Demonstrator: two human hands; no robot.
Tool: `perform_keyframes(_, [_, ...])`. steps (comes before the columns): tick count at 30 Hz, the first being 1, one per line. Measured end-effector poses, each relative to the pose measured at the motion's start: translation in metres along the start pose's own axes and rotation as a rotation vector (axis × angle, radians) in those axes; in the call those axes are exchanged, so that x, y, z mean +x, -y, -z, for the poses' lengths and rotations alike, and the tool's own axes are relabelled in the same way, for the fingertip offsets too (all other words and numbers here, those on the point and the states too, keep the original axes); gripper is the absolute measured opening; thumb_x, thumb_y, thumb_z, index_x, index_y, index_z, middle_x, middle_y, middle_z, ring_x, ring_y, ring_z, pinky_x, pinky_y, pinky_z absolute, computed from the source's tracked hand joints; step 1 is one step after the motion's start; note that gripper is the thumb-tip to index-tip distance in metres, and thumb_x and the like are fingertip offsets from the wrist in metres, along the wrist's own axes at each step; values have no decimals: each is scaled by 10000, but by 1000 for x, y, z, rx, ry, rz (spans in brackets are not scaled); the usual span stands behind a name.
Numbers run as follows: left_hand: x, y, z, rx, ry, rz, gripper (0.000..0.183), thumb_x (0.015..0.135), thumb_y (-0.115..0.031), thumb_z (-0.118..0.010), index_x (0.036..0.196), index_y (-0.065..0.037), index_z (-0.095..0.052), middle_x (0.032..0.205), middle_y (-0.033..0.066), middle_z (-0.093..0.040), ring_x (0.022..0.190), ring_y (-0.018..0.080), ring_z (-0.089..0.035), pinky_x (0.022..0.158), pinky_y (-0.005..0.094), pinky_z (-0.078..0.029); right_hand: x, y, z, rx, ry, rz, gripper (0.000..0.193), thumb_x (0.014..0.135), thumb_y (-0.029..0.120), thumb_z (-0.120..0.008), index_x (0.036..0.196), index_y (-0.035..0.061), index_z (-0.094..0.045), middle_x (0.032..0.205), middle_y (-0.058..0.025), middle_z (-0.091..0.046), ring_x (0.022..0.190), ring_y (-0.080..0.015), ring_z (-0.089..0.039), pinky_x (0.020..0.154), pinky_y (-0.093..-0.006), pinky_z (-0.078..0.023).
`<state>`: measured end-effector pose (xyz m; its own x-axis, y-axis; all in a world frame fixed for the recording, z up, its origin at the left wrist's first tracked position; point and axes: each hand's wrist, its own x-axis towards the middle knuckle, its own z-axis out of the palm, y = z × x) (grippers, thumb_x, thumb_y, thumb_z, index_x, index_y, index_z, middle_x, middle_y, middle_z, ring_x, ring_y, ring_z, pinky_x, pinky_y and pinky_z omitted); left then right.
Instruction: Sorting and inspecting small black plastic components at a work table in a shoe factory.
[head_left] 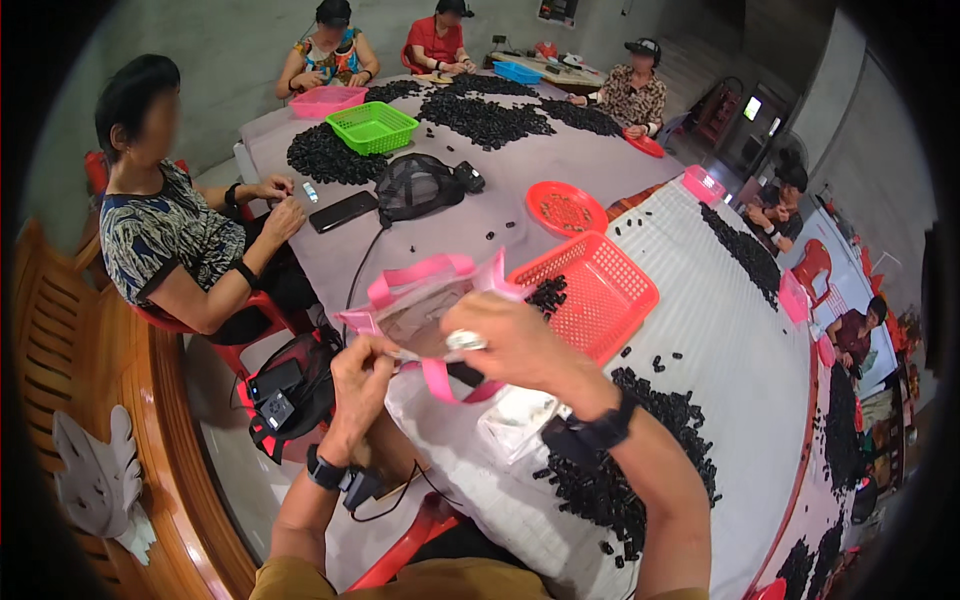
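Note:
A clear bag with pink trim and pink handles (421,275) stands with its mouth open at the near edge of the table. My left hand (362,385) is closed, pinching the bag's near rim between thumb and fingers. Over the bag's mouth is my right hand (525,350), its fingers curled round a small white and silvery thing (466,341) whose kind I cannot make out. Below my right wrist lies a crumpled clear plastic packet (520,420). Small black cylindrical parts (640,470) are heaped beside it.
A red basket (625,285) and a red round tray (545,190) of small brownish pieces stand beyond my hands. A black mesh pouch (408,190), a phone (343,212) and a green basket (385,115) are farther left. A co-worker (190,210) sits at left; others sit around.

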<state>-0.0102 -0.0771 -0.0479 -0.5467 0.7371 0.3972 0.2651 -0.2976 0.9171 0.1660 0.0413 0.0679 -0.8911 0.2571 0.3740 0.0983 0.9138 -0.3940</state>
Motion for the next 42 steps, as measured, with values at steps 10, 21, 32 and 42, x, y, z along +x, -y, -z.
perform_keyframes(10, [24,-4,4,532,-106,-142,803,675,-122,-726,1343,-60,-285,1129,186,-478,945,316,-548,773,390,-473,-167,107,55,231,-709,-313,250,655,-25,-665,894,-6,-596,902,-154,-630,780,-218,-610,710,-295,-485])
perform_keyframes(21, [25,14,23,433,-35,136,260,853,-196,-580,751,43,-579,555,169,-558,496,247,-598,472,370,-451,-224,146,-4,396,-606,-485,240,604,-42,-566,842,-13,-554,836,-163,-605,774,-223,-571,728,-307,-470])
perform_keyframes(32, [-94,-47,209,471,-38,188,160,873,-136,-591,852,17,-633,593,-47,-500,531,16,-447,445,221,-369,-219,151,-28,439,-438,-313,262,662,19,-580,915,-25,-530,879,-169,-575,810,-230,-556,756,-323,-462])
perform_keyframes(42, [-158,39,229,776,229,146,205,815,-169,-628,791,31,-586,578,164,-517,492,211,-488,493,350,-395,-207,174,-47,349,-335,-281,273,630,-14,-608,897,-14,-553,868,-165,-597,794,-235,-578,735,-316,-474])
